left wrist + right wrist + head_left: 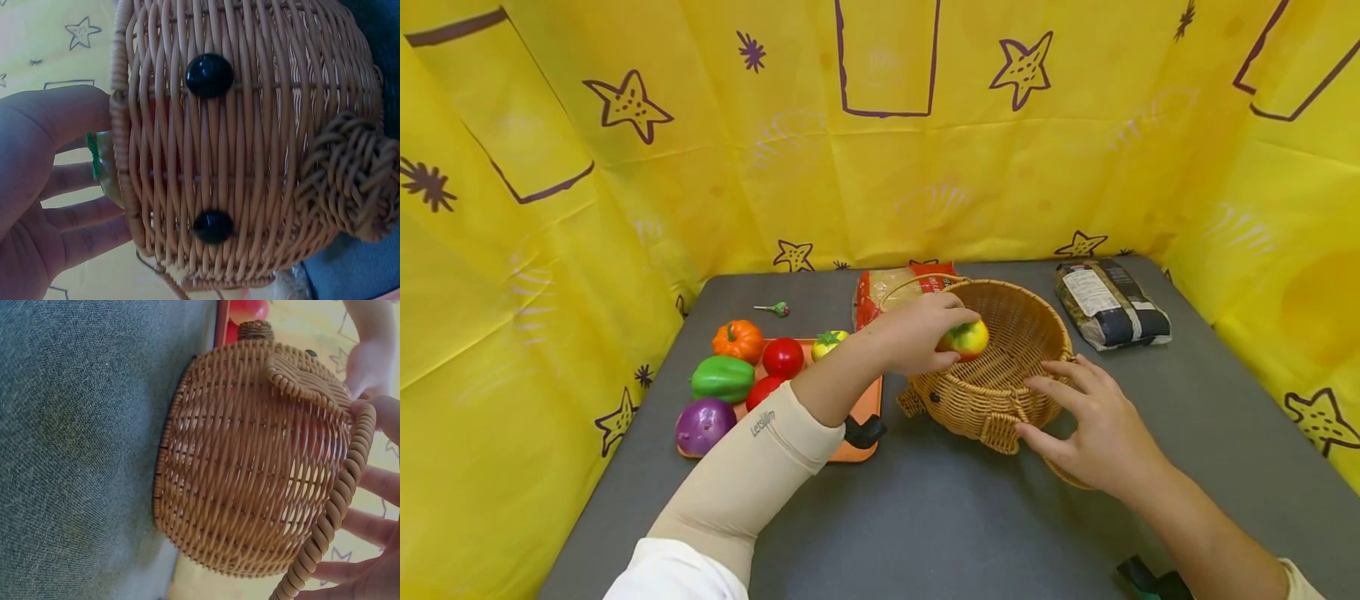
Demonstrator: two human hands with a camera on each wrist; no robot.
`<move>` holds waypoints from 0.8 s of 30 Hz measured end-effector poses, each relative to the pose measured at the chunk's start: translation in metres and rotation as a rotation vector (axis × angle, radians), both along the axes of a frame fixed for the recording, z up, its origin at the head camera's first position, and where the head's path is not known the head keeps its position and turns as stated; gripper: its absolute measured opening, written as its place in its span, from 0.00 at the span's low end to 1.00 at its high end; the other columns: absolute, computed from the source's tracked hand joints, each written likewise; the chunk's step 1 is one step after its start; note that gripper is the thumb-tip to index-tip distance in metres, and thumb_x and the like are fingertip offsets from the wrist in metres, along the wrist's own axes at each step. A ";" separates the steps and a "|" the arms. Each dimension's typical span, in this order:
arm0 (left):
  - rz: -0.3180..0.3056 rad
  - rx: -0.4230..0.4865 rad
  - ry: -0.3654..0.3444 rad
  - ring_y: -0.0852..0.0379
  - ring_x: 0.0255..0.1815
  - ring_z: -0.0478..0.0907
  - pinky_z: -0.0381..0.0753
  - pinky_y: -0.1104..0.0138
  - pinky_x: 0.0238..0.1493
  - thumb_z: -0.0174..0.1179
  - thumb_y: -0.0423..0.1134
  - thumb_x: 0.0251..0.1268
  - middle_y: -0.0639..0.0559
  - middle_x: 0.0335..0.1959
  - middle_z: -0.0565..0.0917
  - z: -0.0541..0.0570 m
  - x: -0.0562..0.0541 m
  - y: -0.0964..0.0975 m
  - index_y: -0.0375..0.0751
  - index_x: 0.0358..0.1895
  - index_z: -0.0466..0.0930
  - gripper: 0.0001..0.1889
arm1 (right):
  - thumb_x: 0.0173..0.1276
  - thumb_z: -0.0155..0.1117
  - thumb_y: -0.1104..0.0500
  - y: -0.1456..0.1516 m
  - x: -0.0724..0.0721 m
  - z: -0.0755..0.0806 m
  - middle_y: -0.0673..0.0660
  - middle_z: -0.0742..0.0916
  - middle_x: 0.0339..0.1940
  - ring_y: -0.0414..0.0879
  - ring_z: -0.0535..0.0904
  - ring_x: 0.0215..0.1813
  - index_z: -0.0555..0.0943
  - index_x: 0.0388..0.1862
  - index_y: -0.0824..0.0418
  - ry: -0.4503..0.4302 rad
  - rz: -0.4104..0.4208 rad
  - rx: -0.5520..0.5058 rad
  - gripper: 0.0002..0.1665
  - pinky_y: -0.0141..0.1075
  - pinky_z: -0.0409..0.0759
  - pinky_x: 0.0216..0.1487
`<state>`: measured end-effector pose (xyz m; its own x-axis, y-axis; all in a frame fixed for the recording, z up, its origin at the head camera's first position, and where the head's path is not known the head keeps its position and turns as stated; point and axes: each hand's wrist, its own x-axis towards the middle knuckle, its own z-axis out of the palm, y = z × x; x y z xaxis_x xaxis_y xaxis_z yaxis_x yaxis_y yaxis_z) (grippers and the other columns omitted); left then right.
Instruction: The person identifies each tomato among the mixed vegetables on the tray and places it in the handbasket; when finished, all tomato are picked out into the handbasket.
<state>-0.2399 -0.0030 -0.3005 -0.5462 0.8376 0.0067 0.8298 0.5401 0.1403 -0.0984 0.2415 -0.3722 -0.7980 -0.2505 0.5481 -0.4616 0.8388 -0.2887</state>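
My left hand holds a yellow-and-red tomato by its green-topped side, at the near left rim of a wicker basket. In the left wrist view, that tomato is partly behind the rim, with red showing through the weave. The basket is shaped like an animal's head, with black button eyes, a snout and an ear. On its right side my right hand holds the rim loosely, thumb by the ear, fingers spread over the edge beside the coiled handle.
An orange tray at left bears red tomatoes and a yellow one. Around its left edge lie a pumpkin, green pepper and purple vegetable. Bagged goods and a dark package lie behind.
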 end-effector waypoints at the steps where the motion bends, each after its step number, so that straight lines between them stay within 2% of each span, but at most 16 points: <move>1: 0.002 -0.018 -0.001 0.55 0.61 0.74 0.76 0.64 0.61 0.64 0.48 0.71 0.50 0.66 0.75 -0.001 0.000 0.003 0.49 0.74 0.71 0.30 | 0.44 0.85 0.52 0.000 0.000 0.000 0.64 0.84 0.55 0.77 0.73 0.64 0.87 0.50 0.56 0.000 0.000 0.000 0.31 0.76 0.70 0.56; 9: -0.022 -0.105 -0.059 0.55 0.60 0.74 0.76 0.63 0.61 0.63 0.49 0.71 0.50 0.64 0.75 -0.004 -0.003 0.022 0.49 0.73 0.71 0.30 | 0.44 0.85 0.52 0.001 0.000 0.001 0.63 0.85 0.56 0.77 0.73 0.65 0.88 0.50 0.56 0.002 -0.007 -0.005 0.31 0.75 0.70 0.57; 16: -0.014 -0.145 -0.108 0.56 0.61 0.74 0.76 0.63 0.63 0.63 0.49 0.71 0.50 0.66 0.76 -0.007 -0.009 0.026 0.49 0.74 0.71 0.30 | 0.44 0.85 0.52 0.000 0.000 0.001 0.63 0.85 0.56 0.77 0.72 0.65 0.88 0.50 0.55 0.000 -0.003 -0.008 0.31 0.75 0.70 0.57; 24: -0.011 -0.149 -0.138 0.52 0.75 0.67 0.67 0.58 0.75 0.61 0.50 0.73 0.51 0.75 0.69 -0.004 -0.006 0.020 0.54 0.78 0.66 0.33 | 0.44 0.85 0.52 -0.002 0.001 0.001 0.63 0.85 0.56 0.77 0.72 0.65 0.87 0.51 0.55 -0.011 -0.012 -0.002 0.31 0.76 0.70 0.56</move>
